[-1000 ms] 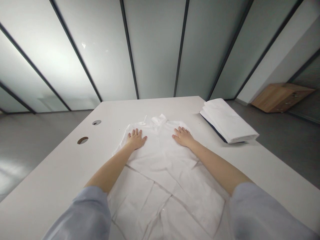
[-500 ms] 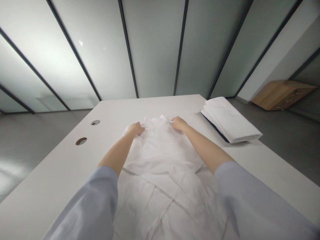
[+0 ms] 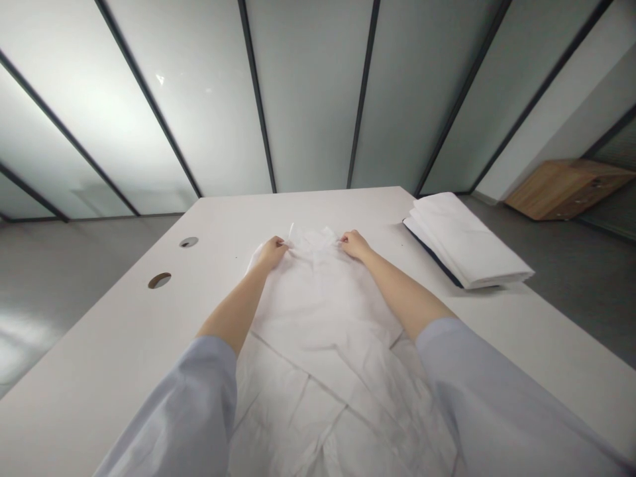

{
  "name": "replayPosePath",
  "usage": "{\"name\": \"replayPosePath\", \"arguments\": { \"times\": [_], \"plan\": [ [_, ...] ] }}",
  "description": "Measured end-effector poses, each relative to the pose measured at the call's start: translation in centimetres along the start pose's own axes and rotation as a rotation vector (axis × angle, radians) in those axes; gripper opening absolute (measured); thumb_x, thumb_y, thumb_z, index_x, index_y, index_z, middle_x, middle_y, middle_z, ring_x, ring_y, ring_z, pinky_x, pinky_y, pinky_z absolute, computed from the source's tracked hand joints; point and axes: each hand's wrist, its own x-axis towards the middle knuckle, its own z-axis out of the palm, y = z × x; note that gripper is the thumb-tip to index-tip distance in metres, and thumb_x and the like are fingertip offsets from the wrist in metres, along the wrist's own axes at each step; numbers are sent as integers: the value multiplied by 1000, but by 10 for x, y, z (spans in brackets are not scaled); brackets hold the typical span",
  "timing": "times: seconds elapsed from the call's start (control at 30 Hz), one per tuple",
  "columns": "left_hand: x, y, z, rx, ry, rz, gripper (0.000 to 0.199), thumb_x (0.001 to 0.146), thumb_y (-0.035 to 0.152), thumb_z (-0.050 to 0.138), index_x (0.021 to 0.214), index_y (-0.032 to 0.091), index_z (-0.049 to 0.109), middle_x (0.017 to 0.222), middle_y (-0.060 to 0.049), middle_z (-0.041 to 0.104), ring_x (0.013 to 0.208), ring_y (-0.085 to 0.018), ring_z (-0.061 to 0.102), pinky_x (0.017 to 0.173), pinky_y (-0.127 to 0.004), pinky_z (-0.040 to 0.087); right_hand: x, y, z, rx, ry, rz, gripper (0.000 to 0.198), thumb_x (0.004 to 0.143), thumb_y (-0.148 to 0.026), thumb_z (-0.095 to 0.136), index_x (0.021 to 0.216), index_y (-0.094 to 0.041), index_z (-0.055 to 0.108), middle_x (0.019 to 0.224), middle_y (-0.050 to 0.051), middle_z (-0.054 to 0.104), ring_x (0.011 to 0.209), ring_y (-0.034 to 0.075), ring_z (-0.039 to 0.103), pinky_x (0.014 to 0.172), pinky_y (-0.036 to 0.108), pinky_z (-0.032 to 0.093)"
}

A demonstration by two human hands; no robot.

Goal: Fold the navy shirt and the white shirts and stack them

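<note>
A thin white garment [image 3: 322, 311] stretches along the table from its near side to about the middle. Wrinkles and long seams show in its lower half, and its far end is gathered, perhaps a collar. My left hand [image 3: 273, 252] is closed in a pinch on the left side of that far end, with a thin strip of cloth standing up beside the fingertips. Opposite it, my right hand [image 3: 354, 245] pinches the right side. The cloth between the two hands is drawn fairly smooth. Both forearms pass over the garment's sides.
The white table [image 3: 124, 371] has two round cable holes [image 3: 159, 280] on its left. To the right lies a folded stack of white cloth [image 3: 467, 238] with a dark layer underneath. Frosted glass panels [image 3: 308, 93] stand behind, and a wooden cabinet [image 3: 561, 189] is at the far right.
The garment's upper part looks smoother and tauter between my hands. My fingers have turned slightly, so the pinches show more clearly. The view has shifted a little.
</note>
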Motion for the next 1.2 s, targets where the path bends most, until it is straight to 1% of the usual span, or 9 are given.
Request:
{"name": "replayPosePath", "arguments": {
  "times": [0.2,0.37,0.5,0.6,0.8,0.93,1.03,1.1,1.2],
  "plan": [
    [-11,-1,5,-70,47,17,20,78,28,61,95,20,68,93,-3,74,85,-16,66,74,-24,48,-6,-2,0,37,17,22,17,83,-25,59,97,-18,65,94,7,70,86,19,62,74,25,45],
    [-15,-2,3,-54,79,61,21,79,30,59,91,20,73,94,-5,75,88,-18,68,81,-25,49,-4,2,1,94,150,62,31,81,-24,63,111,-17,63,111,10,66,97,20,61,83,27,45],
    [-19,-3,0,-49,109,136,32,82,26,49,100,21,74,104,-2,75,98,-18,67,88,-23,48,-8,11,5,86,232,69,25,84,-15,52,103,-17,69,109,10,64,100,20,61,88,27,44],
    [-20,-3,0,-5,98,143,37,82,25,45,105,21,74,106,-2,74,100,-17,67,89,-22,48,-15,14,9,32,274,13,30,85,-11,45,99,-17,71,108,10,63,97,20,60,86,27,45],
    [-25,1,1,210,84,88,35,85,30,45,98,22,76,100,-6,74,99,-22,66,86,-27,48,-27,10,9,-124,175,-18,34,87,-14,44,100,-20,74,110,12,63,98,23,58,85,31,43],
    [-33,6,1,300,222,151,33,86,31,47,103,19,73,113,-11,66,108,-24,60,95,-32,46,-31,5,2,-205,242,-57,30,88,-21,46,94,-17,75,107,15,65,108,30,51,91,40,39],
    [-37,18,4,283,341,199,36,89,33,47,117,17,64,123,-13,58,116,-25,54,102,-35,42,-34,-5,-1,-121,331,-182,33,90,-25,43,103,-15,71,113,14,63,111,29,49,95,41,37],
    [-39,26,9,287,290,282,41,90,38,48,124,18,58,131,-13,54,123,-25,49,107,-38,39,-38,-14,1,-62,324,-298,36,92,-30,43,113,-14,67,118,14,62,114,28,48,98,39,36],
    [-42,32,14,374,55,421,61,83,51,58,136,22,48,145,-12,44,135,-30,38,110,-45,35,-48,-26,8,-58,247,-443,41,90,-42,51,120,-16,64,123,13,61,118,28,48,102,40,35]
  ]
}}
